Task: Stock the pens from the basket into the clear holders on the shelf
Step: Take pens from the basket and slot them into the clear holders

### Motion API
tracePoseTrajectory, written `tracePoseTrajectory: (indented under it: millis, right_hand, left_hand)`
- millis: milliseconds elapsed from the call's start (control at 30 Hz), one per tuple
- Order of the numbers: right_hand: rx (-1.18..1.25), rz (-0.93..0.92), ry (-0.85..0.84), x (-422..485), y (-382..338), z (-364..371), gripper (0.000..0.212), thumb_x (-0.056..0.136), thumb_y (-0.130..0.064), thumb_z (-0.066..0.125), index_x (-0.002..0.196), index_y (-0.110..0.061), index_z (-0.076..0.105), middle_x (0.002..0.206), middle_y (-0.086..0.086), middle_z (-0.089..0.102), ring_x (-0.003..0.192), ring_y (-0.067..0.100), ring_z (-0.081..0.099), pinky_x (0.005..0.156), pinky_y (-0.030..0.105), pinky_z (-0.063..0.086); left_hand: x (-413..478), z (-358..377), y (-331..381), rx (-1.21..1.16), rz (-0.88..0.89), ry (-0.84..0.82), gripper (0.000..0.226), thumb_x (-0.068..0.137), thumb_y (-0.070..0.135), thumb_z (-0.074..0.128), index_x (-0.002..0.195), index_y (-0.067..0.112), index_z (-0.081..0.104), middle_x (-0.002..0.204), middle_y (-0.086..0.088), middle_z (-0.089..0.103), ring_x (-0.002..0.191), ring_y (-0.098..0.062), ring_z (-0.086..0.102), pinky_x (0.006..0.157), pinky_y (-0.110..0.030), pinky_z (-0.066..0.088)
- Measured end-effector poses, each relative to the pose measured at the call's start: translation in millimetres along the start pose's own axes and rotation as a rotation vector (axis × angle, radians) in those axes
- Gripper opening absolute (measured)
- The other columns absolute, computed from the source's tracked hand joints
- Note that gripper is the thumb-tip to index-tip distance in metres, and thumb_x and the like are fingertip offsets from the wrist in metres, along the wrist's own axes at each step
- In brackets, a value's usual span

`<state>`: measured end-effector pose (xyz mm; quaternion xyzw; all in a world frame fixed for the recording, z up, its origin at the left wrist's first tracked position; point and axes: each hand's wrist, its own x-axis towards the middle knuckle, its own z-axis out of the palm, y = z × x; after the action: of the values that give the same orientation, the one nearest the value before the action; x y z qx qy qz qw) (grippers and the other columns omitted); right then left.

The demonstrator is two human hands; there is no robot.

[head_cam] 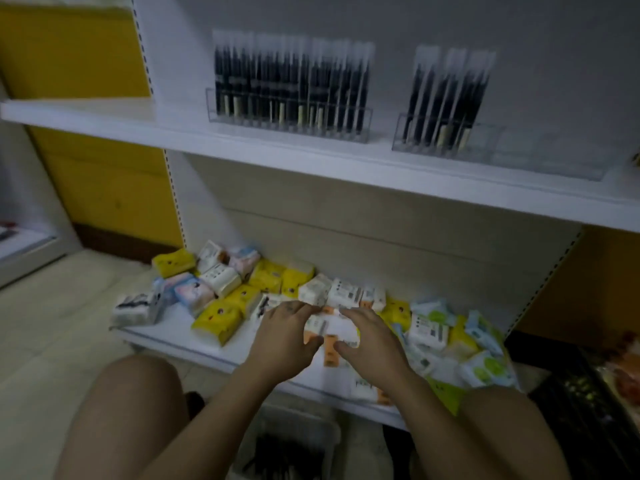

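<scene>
I have both hands down on the lower shelf (180, 337), not at the pens; my left hand (285, 341) and right hand (372, 342) each curl thumb and fingers round one white-and-orange pack (330, 336) held between them, beside a heap of other packs (221, 282); the view is blurred, so I cannot tell finer finger detail. The basket (325, 431) sits on the floor between my knees, with dark pens (277, 459) lying in it. On the upper shelf (104, 112) the left holder (289, 124) looks full; the right holder (446, 142) has pens only at its left end. I'd set the pack flat, back from the shelf lip, then free both hands for the basket. The upper shelf's front edge overhangs my reach, so pens should come out toward me before rising; the open room is the right holder's bare right end.
</scene>
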<state>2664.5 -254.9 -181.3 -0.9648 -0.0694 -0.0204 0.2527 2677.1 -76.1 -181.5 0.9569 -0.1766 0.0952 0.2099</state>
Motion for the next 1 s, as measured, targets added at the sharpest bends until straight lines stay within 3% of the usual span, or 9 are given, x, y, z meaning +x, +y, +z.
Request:
tracePoseTrajectory:
  millis: [333,500,567,667,767,833,933,1000]
  right_hand:
    - [0.035,0.175,-0.378,3,36,114,0.062,0.090,-0.034,0.063,0.146,-0.022,0.038,0.148,0.003,0.035,0.133,0.025,0.039,0.105,0.036,0.038]
    - [0.083,0.264,-0.575,-5,52,158,0.036,0.087,-0.031,0.064,0.119,-0.015,0.059,0.120,0.008,0.061,0.107,0.027,0.059,0.092,0.043,0.051]
    - [0.126,0.316,-0.653,-4,61,170,0.035,0.089,-0.025,0.062,0.121,-0.010,0.059,0.122,0.011,0.061,0.108,0.026,0.059,0.094,0.041,0.050]
    - [0.130,0.384,-0.726,2,71,185,0.046,0.091,-0.025,0.062,0.132,-0.005,0.055,0.133,0.015,0.056,0.116,0.028,0.056,0.096,0.034,0.047]
    - [0.122,0.422,-0.781,7,82,206,0.041,0.092,-0.026,0.061,0.128,-0.007,0.058,0.123,0.011,0.059,0.111,0.028,0.058,0.089,0.031,0.046]
    - [0.137,0.439,-0.825,7,91,224,0.037,0.093,-0.026,0.059,0.123,-0.004,0.059,0.106,0.009,0.058,0.102,0.028,0.060,0.079,0.029,0.043]
    - [0.112,0.455,-0.911,10,101,250,0.044,0.095,-0.028,0.056,0.134,-0.009,0.052,0.126,0.010,0.057,0.106,0.021,0.056,0.079,0.025,0.040]
    - [0.086,0.457,-0.938,12,104,265,0.041,0.096,-0.029,0.055,0.133,-0.013,0.053,0.130,0.006,0.056,0.109,0.020,0.055,0.082,0.026,0.043]
  left_hand:
    - [-40,94,-51,-0.046,-0.296,-0.333,0.054,0.088,0.042,0.060,0.137,0.026,0.046,0.138,0.002,0.051,0.126,-0.019,0.046,0.101,-0.034,0.039]
    - [-66,129,-78,-0.137,-0.462,-0.538,0.053,0.087,0.040,0.061,0.135,0.020,0.047,0.136,-0.006,0.051,0.120,-0.025,0.051,0.097,-0.038,0.046]
    - [-71,143,-93,-0.142,-0.510,-0.615,0.051,0.089,0.038,0.059,0.135,0.018,0.048,0.132,-0.009,0.054,0.116,-0.028,0.053,0.094,-0.038,0.048]
    - [-76,160,-111,-0.131,-0.558,-0.726,0.043,0.093,0.034,0.055,0.131,0.016,0.052,0.128,-0.010,0.057,0.116,-0.027,0.053,0.104,-0.038,0.040]
    - [-81,189,-125,-0.155,-0.531,-0.799,0.034,0.095,0.032,0.049,0.125,0.020,0.058,0.123,-0.006,0.061,0.121,-0.023,0.050,0.114,-0.038,0.027]
    - [-84,212,-131,-0.178,-0.519,-0.851,0.032,0.096,0.032,0.046,0.120,0.017,0.061,0.119,-0.005,0.062,0.117,-0.026,0.052,0.102,-0.036,0.039]
    - [-87,238,-137,-0.214,-0.577,-0.881,0.027,0.095,0.027,0.050,0.111,0.009,0.064,0.108,-0.008,0.064,0.105,-0.027,0.058,0.076,-0.029,0.042]
    - [-86,251,-146,-0.238,-0.634,-0.864,0.027,0.094,0.027,0.052,0.109,0.009,0.065,0.106,-0.009,0.066,0.100,-0.027,0.060,0.072,-0.029,0.042]
